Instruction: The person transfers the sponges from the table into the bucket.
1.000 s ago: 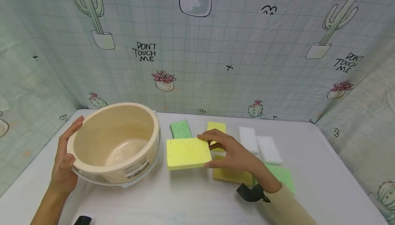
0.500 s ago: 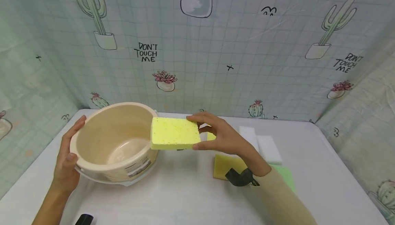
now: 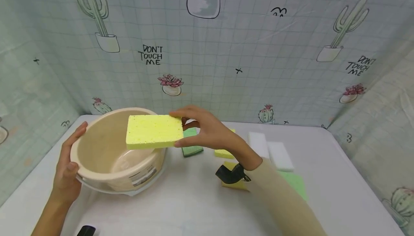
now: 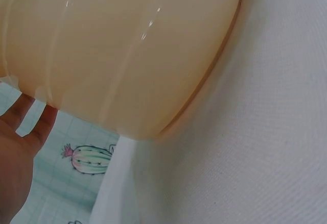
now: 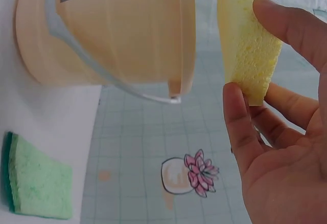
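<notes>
My right hand (image 3: pixel 197 130) pinches a yellow sponge (image 3: pixel 153 131) by its right end and holds it level over the rim of a beige plastic bucket (image 3: pixel 97 157). The right wrist view shows thumb and fingers clamped on the sponge (image 5: pixel 245 45) beside the bucket's wall (image 5: pixel 112 35). My left hand (image 3: pixel 69 160) rests on the bucket's left side, fingers over the rim; the left wrist view shows its palm (image 4: pixel 18 147) flat by the bucket's wall (image 4: pixel 117 50).
On the white table (image 3: pixel 194 207) lie a green sponge (image 3: pixel 191 146), another yellow sponge (image 3: pixel 224 152), two white sponges (image 3: pixel 270 149), a darker yellow one (image 3: pixel 231 185) and a light green one (image 3: pixel 295 184) under my right forearm. A cactus-print curtain (image 3: pixel 226 49) closes the back and sides.
My right hand has lifted the yellow sponge off the table and carried it left, from beside the bucket to over its rim. The left hand has stayed on the bucket.
</notes>
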`<state>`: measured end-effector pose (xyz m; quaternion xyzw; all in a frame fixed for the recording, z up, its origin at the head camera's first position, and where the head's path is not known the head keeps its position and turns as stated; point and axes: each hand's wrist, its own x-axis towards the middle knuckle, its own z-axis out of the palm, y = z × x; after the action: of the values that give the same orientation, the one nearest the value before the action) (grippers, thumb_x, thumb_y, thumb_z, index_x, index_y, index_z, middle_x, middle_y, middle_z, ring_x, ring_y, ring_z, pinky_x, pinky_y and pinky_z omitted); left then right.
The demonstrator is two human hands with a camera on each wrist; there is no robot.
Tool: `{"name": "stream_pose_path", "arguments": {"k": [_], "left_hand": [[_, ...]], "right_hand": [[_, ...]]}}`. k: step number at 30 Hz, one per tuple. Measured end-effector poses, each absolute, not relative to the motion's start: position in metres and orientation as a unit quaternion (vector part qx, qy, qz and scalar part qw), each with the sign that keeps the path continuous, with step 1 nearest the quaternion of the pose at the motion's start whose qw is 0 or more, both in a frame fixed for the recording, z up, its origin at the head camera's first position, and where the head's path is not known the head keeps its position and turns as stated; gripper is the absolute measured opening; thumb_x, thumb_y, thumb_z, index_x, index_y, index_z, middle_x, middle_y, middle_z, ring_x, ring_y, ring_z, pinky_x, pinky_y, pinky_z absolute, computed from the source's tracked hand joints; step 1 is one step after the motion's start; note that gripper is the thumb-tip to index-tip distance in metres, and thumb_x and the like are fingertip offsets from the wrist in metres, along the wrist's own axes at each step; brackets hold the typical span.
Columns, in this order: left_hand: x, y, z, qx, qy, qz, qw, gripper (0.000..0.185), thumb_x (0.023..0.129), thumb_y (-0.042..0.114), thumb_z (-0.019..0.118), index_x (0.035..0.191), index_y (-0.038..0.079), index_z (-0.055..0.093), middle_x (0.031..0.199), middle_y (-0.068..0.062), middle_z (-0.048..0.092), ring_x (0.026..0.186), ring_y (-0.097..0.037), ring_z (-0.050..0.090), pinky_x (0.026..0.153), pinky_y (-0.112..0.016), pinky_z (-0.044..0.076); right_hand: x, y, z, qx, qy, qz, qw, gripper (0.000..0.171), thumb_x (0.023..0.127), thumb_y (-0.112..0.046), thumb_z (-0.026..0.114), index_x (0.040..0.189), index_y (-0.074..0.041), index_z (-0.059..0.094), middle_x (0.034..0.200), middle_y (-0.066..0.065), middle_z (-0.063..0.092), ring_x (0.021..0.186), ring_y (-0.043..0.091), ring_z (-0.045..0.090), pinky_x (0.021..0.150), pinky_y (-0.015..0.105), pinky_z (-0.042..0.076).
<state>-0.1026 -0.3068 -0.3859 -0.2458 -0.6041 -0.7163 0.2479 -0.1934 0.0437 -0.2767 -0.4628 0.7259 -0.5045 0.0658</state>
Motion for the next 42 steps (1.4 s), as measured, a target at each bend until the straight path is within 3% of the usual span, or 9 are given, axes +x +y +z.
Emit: {"name": "stream_pose_path", "arguments": {"k": [18, 25, 30, 42], "left_hand": [[-0.099, -0.309, -0.386, -0.234, -0.622, -0.705, 0.248, 0.073, 0.088, 0.029, 0.061, 0.147, 0.0, 0.03, 0.156, -0.013, 0.018, 0.141, -0.024, 0.014, 0.111, -0.021, 0.015], [-0.096, -0.31, -0.385, -0.23, -0.622, -0.706, 0.247, 0.073, 0.088, 0.029, 0.061, 0.147, 0.0, 0.03, 0.156, -0.013, 0.017, 0.141, -0.024, 0.014, 0.111, -0.02, 0.016], [-0.097, -0.309, -0.385, -0.235, -0.617, -0.709, 0.249, 0.072, 0.088, 0.027, 0.061, 0.147, -0.001, 0.03, 0.156, -0.013, 0.018, 0.141, -0.024, 0.014, 0.111, -0.021, 0.015], [-0.099, -0.308, -0.382, -0.231, -0.618, -0.711, 0.243, 0.072, 0.088, 0.028, 0.06, 0.147, 0.0, 0.029, 0.156, -0.013, 0.017, 0.141, -0.025, 0.013, 0.111, -0.021, 0.016]], "right_hand": [[-0.195, -0.029, -0.263, -0.456, 0.785, -0.41, 0.089, 0.071, 0.073, -0.018, 0.085, 0.136, -0.008, 0.053, 0.121, -0.001, 0.047, 0.092, 0.005, 0.056, 0.082, 0.014, 0.047], [-0.199, -0.048, -0.262, -0.448, 0.816, -0.354, 0.097, 0.071, 0.075, -0.021, 0.082, 0.138, -0.01, 0.052, 0.121, 0.001, 0.047, 0.092, 0.007, 0.054, 0.079, 0.011, 0.045], [-0.2, -0.058, -0.261, -0.45, 0.842, -0.284, 0.089, 0.071, 0.077, -0.029, 0.08, 0.14, -0.014, 0.05, 0.123, -0.001, 0.047, 0.092, 0.006, 0.051, 0.076, 0.011, 0.042], [-0.2, -0.073, -0.263, -0.466, 0.855, -0.214, 0.08, 0.07, 0.08, -0.034, 0.077, 0.139, -0.01, 0.049, 0.125, -0.001, 0.046, 0.098, 0.007, 0.046, 0.079, 0.012, 0.037]]}}
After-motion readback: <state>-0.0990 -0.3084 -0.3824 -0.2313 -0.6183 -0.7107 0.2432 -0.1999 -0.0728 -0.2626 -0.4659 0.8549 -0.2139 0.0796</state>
